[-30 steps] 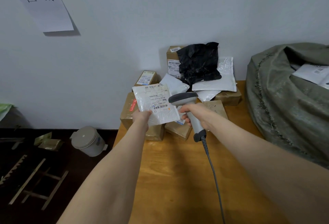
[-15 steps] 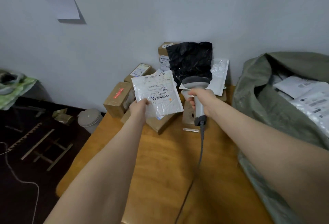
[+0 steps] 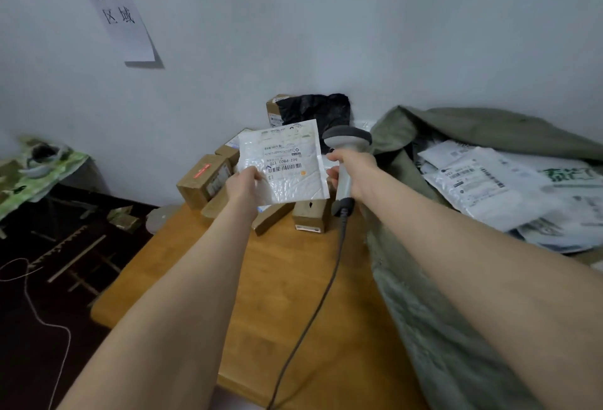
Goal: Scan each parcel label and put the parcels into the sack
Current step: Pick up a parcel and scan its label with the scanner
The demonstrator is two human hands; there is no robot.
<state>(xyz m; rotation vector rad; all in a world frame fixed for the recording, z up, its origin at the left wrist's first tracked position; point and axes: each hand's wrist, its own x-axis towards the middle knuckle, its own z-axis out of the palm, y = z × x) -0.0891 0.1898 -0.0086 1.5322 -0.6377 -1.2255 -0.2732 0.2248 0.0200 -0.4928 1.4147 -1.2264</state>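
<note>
In the head view, the left hand (image 3: 243, 186) is holding a white padded parcel (image 3: 293, 181) up at the middle of the frame, above the far end of the wooden table (image 3: 287, 282). Its fingers (image 3: 254, 177) are pinching the parcel's lower left corner, and the printed label (image 3: 283, 158) with its barcode is facing the camera. Just to the right of the parcel, the right hand (image 3: 357, 173) is gripping the handle of a grey scanner (image 3: 346, 139), fingers curled round it. The scanner's head is rising beside the parcel's upper right corner, and its cable (image 3: 313, 318) is trailing down across the table towards the lower edge. At the right of the frame the green sack (image 3: 424, 311) is lying open, with white parcels (image 3: 483, 184) inside. Behind the held parcel, brown cardboard boxes (image 3: 202, 181) and a black bag (image 3: 318, 109) are piling against the wall. A paper sign (image 3: 115, 11) is hanging at the upper left.
</note>
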